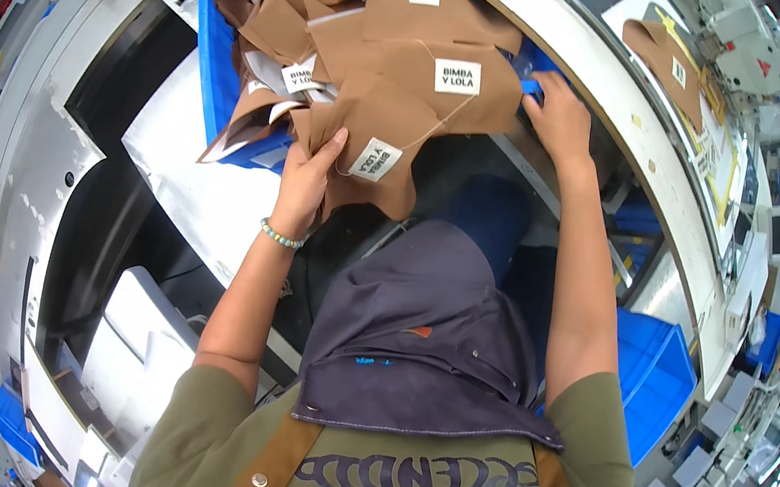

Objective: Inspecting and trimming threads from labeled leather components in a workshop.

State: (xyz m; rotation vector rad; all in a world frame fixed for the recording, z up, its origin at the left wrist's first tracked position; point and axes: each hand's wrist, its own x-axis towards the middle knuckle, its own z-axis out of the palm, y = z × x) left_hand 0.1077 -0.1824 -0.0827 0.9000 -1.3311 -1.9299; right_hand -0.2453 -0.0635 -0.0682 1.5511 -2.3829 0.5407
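A blue plastic bin [212, 72] in front of me is heaped with brown cut pieces [386, 85], which look like fabric or leather and carry white printed labels. Some pieces hang over the bin's near side. My left hand [308, 179] is closed at that near side, its thumb on a brown piece [366, 127]; whether its hidden fingers also grip the rim is not visible. Fine threads run across several pieces. My right hand [561, 118] is closed on a blue rim end [531, 88] at the bin's right side.
A long white worktable [654, 145] curves along the right, with another brown piece [664, 68] and yellow strips on it. A white surface [189, 158] lies at left. Another blue bin [654, 367] stands beside my right arm. Machines and people are in the background.
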